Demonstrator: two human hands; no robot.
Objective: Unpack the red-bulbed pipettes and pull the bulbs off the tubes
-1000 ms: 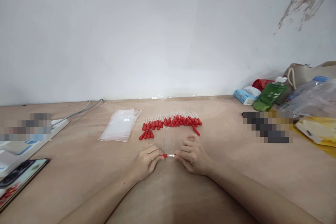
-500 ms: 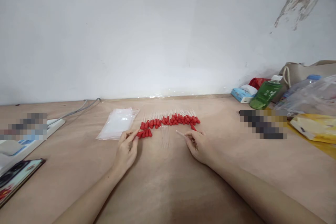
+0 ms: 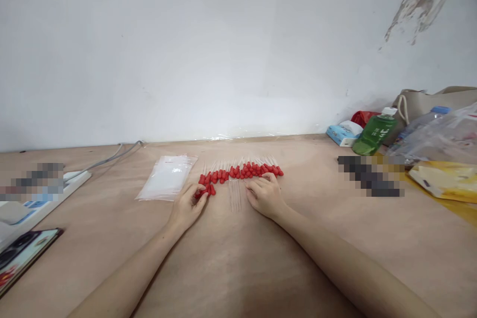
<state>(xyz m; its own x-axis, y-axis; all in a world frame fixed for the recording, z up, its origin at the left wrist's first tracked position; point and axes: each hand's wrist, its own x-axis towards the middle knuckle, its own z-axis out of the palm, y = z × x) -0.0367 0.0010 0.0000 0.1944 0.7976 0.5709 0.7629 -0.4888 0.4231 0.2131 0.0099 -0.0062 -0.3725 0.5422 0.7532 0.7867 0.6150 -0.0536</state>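
My left hand (image 3: pixel 187 207) curls its thumb and fingers round a few red rubber bulbs (image 3: pixel 212 190) at the left front of the pile; its fingers partly hide them. Behind lies a row of thin clear droppers with red bulbs (image 3: pixel 257 169), their tubes pointing to the wall. Several bare clear tubes (image 3: pixel 234 198) lie side by side between my hands. My right hand (image 3: pixel 265 196) is closed, its fingertips low at the right edge of these tubes. What it pinches is hidden. Left of the pile lie clear plastic zip bags (image 3: pixel 164 177).
A white power strip (image 3: pixel 55 196) with a grey cable (image 3: pixel 108 160) and a phone (image 3: pixel 28 253) lie at the left. On the right stand a tissue pack (image 3: pixel 341 135), a green bottle (image 3: pixel 375 132), plastic bags (image 3: pixel 443 134) and a yellow packet (image 3: pixel 447 179). A wall closes the back.
My right hand has moved left to the bare tubes; the thin pale tube seen at its fingertips no longer shows. My left hand has shifted right, further over the front red bulbs.
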